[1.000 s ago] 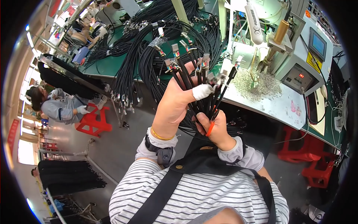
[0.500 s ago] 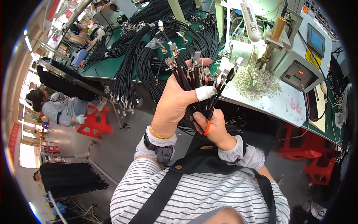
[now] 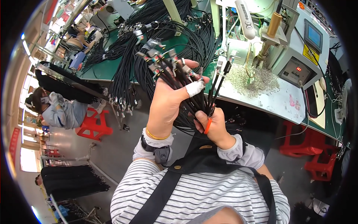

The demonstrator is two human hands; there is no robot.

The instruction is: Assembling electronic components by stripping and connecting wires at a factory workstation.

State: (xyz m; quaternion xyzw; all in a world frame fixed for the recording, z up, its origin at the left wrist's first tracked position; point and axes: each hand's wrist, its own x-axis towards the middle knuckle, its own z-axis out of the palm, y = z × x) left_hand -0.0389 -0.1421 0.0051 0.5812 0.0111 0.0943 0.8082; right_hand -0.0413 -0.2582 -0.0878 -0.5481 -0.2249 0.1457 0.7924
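Note:
A bundle of black cables (image 3: 178,76) with metal connectors and short coloured wires at the ends stands up between my hands. My left hand (image 3: 167,100) wraps round its upper part, the thumb, taped in white, lying across the front. Lower down, my right hand (image 3: 215,125) grips the same bundle; an orange band circles its thumb side. A few cables (image 3: 223,76) lean out to the right, apart from those in my left hand. The fingers behind the bundle are mostly hidden.
A bench machine with a control box (image 3: 304,63) stands at the right. Small pale cut pieces (image 3: 257,83) litter its white plate. More black cables (image 3: 125,67) lie over the green table (image 3: 96,74). Red stools (image 3: 94,124) stand on the floor; a person (image 3: 61,110) sits at the left.
My left hand has moved left, tilting most of the connector ends that way. A few cables now stand apart at the right. My right hand has barely moved.

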